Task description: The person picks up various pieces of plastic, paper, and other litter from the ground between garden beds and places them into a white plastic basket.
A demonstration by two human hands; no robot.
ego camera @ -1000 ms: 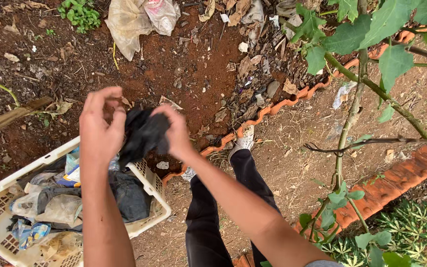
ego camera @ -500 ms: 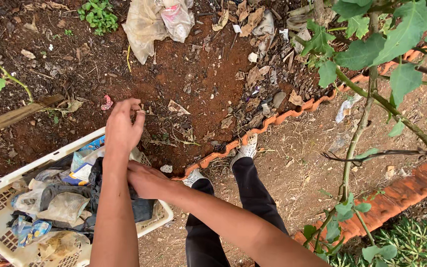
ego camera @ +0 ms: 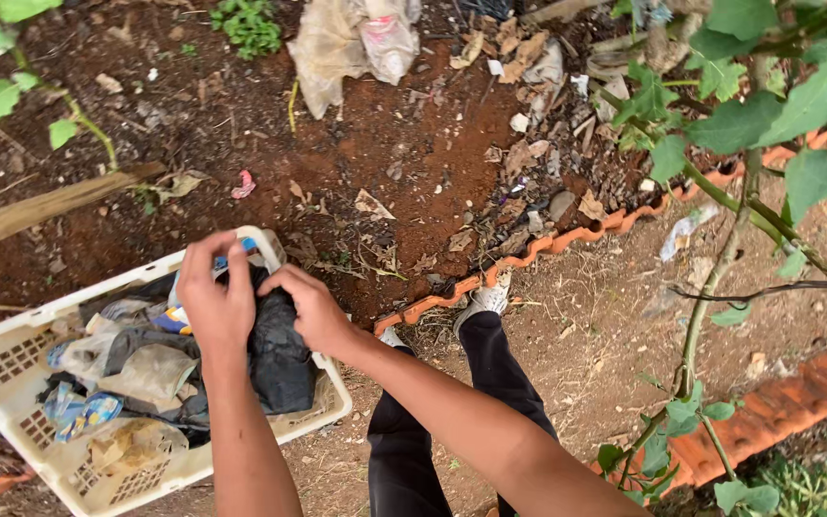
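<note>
Black garment [ego camera: 275, 349], a crumpled dark cloth, lies at the near corner of a white plastic laundry basket [ego camera: 21, 356], on top of the other laundry and directly beneath both hands. Left hand [ego camera: 214, 297] is curled, fingers bent down over the upper edge of the cloth with the thumb tucked under, gripping a fold; right hand [ego camera: 313, 308] is likewise partly closed, fingertips pinching the cloth just beside the left hand. Judged from this posture, the step in hand is gathering or sorting the garment at the basket, and any following move would call for a firm two-handed hold, since the limp fabric is draped over the basket's rim on the person's side. The basket, with latticed walls, sits on bare reddish soil to the left of the person's legs in dark trousers [ego camera: 433, 421] and pale shoes [ego camera: 486, 299]; it holds a tangle of grey, beige and blue-patterned clothes [ego camera: 117, 369], away from the hands. Beyond the hands lie a scalloped orange edging [ego camera: 547, 244], dry leaves, a pale crumpled sack [ego camera: 346, 43]; a leafy sapling [ego camera: 720, 258] stands to the right
</note>
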